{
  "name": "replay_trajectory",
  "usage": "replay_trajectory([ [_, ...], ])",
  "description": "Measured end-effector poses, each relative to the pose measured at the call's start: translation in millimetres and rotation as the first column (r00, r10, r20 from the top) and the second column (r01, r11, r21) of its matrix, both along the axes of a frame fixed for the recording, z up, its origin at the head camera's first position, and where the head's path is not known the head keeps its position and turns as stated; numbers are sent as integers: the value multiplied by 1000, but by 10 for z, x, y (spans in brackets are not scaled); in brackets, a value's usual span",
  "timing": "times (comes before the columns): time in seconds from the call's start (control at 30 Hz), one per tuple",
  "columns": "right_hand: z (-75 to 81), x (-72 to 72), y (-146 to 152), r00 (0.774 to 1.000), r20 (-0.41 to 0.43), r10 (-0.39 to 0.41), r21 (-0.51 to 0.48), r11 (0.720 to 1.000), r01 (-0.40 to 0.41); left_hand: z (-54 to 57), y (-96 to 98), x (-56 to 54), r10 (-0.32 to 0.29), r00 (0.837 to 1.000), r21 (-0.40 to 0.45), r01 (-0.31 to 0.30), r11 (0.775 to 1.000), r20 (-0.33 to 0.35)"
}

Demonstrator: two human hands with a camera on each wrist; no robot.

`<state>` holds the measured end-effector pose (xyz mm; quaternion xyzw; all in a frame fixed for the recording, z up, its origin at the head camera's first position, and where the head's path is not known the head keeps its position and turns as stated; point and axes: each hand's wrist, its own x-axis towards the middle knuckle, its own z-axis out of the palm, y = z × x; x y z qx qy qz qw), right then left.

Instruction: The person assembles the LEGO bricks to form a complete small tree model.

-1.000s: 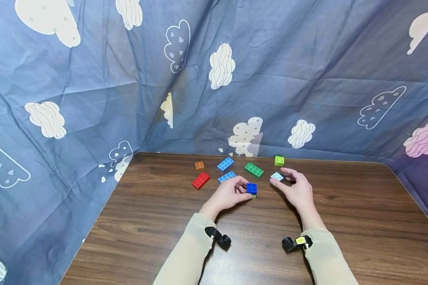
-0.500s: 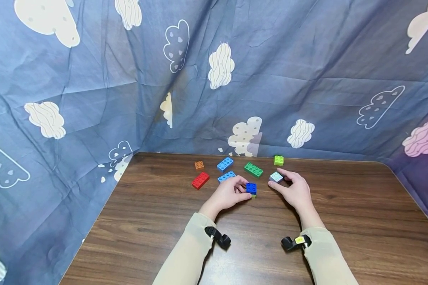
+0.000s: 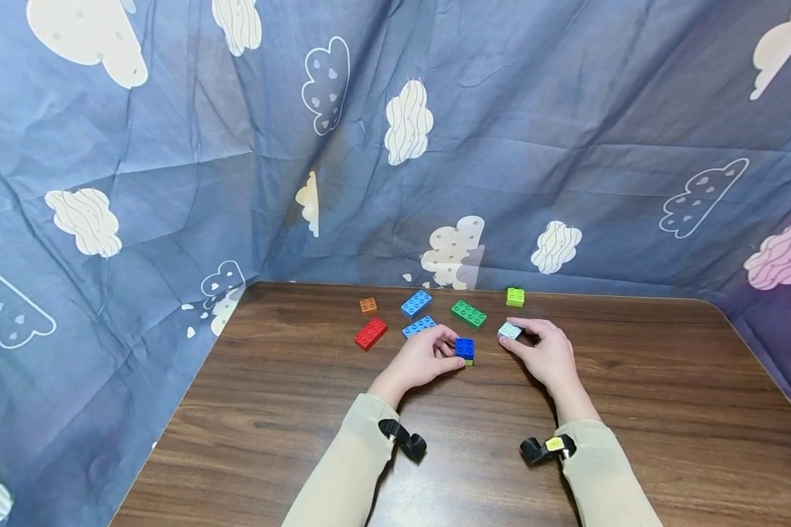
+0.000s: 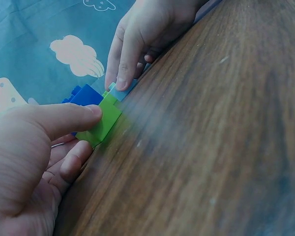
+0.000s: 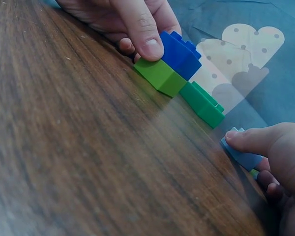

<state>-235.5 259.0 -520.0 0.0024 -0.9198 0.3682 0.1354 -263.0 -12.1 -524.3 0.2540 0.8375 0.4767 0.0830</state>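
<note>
Right wrist shows lime brick [image 5: 160, 78]; head, a sliver.

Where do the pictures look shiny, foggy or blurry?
Head view: a pale glare lies on the table between the sleeves, and the top of the pale blue brick looks nearly white. Left wrist view: a milky haze lies over the table beside the lime brick. Right wrist view: the table at lower left looks blurry, while the dark blue brick has sharper edges.
</note>
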Motion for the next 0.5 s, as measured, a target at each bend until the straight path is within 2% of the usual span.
replay_trajectory([
  [0.23, -41, -9, 12, 1000, -30, 9, 9, 1000, -9, 11, -4, 13, 10, 1000, 2, -10, 1000, 10],
  [0.5, -65, -23, 27, 1000, -25, 14, 7, 1000, -14, 20, 0, 20, 9, 1000, 1, -9, 1000, 1],
])
